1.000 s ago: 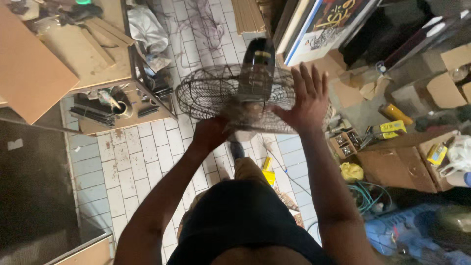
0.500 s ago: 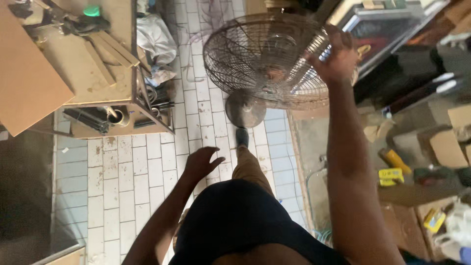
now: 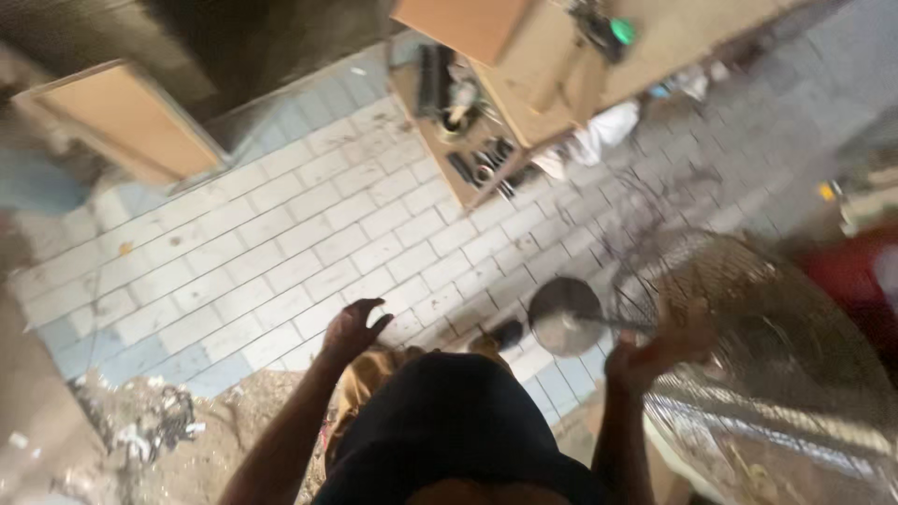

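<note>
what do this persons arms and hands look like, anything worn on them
Both arms are bare down their whole visible length: no sleeves reach the forearms. The left hand shows no glove, and no ring or watch can be made out. The right hand is too motion-blurred to check for small items, though it looks ungloved. A dark top covers the torso between the arms.
</note>
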